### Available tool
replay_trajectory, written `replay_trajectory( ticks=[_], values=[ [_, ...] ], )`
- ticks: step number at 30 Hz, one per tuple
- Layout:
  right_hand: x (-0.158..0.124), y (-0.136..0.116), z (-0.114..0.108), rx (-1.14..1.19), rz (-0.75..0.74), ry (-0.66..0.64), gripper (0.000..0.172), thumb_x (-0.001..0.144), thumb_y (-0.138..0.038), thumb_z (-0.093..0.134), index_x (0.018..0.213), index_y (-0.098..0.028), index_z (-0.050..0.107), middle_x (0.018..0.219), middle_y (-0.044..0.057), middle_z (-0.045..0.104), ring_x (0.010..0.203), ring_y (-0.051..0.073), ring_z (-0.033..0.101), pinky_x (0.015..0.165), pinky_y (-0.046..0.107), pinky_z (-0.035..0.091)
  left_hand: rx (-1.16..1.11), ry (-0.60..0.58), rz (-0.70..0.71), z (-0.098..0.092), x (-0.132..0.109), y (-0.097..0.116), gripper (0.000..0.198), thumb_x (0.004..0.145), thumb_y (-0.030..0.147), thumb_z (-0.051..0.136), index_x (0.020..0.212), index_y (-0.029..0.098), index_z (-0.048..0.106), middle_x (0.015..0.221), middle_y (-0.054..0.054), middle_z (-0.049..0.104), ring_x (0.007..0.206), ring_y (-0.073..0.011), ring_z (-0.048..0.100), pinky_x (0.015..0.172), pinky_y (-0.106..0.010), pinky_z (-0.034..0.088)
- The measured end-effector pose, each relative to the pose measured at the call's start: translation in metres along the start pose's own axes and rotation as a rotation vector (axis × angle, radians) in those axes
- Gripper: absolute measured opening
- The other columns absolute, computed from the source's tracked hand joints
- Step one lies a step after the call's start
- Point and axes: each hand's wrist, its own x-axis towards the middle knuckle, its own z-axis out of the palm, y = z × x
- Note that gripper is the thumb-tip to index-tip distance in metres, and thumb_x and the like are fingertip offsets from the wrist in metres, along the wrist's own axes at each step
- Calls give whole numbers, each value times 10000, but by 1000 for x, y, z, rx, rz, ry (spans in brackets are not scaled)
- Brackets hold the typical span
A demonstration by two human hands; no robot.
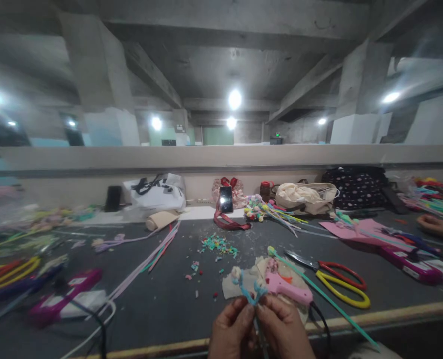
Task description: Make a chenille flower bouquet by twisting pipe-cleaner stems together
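Note:
My left hand [231, 325] and my right hand [284, 326] are close together at the table's front edge. Both pinch a blue pipe-cleaner piece [250, 295], which forks into two arms with fuzzy, pale and blue tips. A thin stem runs down from it between my palms. Just behind my right hand, a pink hot glue gun [288, 288] lies on a crumpled pale sheet [231, 284]. Right of it, a green pipe-cleaner stem [328, 294] with a light tip slants toward the edge. Scissors [343, 284] with red and yellow handles rest beyond that stem.
Small coloured trimmings [219, 245] are scattered mid-table. Pipe-cleaner stems [146, 264] and a purple device [70, 294] with cables lie left. Behind stand a phone [226, 199], a white bag [157, 194] and a beige bag [307, 197]. Another person's hand [438, 228] is far right.

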Motion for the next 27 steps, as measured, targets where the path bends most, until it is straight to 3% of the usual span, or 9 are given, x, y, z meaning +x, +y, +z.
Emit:
replay_trajectory(
  ticks=[4,10,21,24,27],
  values=[
    [-1,0,4,194,97,-106,212,616,-335,657,553,-145,586,469,-30,543,420,95,484,458,213,374,-12,-9,-9,3,-3,4,418,289,346,780,620,136,633,275,91,403,254,-12,322,301,-120,241],
    [0,5,4,334,188,-116,186,565,-300,702,541,-135,618,483,-4,591,446,102,531,461,197,387,-28,-53,-4,5,-5,6,320,320,308,781,519,146,590,285,77,429,255,-10,301,300,-124,203],
    [-4,4,6,221,134,-108,265,569,-370,680,521,-121,603,453,2,555,431,92,489,446,188,338,62,-50,108,-5,7,-9,353,334,360,765,486,134,539,328,71,439,292,-15,312,333,-139,240],
    [-2,3,3,125,102,-50,301,543,-413,678,495,-135,573,396,-33,475,391,81,424,421,191,317,66,-56,88,-8,9,-5,381,328,381,761,557,135,582,358,53,479,308,-28,346,342,-144,242],
    [0,2,-3,-1,80,-32,340,542,-463,658,490,-142,557,347,-72,364,341,54,313,387,182,268,116,-89,92,-10,7,8,376,414,391,733,672,139,630,351,47,474,301,-24,324,334,-137,190]
  ],
)
